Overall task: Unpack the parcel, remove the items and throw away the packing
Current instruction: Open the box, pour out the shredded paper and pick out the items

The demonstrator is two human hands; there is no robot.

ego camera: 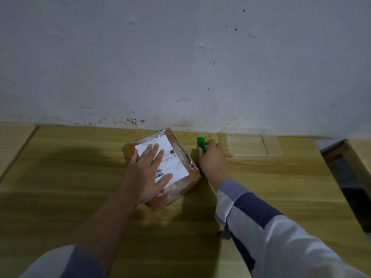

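Note:
A brown cardboard parcel [181, 155], wrapped in clear tape and carrying a white shipping label, lies on the wooden table [80, 187] near the wall. My left hand [147, 175] presses flat on the label with fingers spread. Just right of the parcel, my right hand [212, 159] grips a small green cutter [201, 143], whose tip sticks up past my fingers. The cutter's lower part is hidden in my hand.
A clear plastic tray [254, 145] sits on the table by the wall, right of my right hand. The table's right edge drops to a dark gap [345, 177]. A stained white wall [180, 67] stands directly behind.

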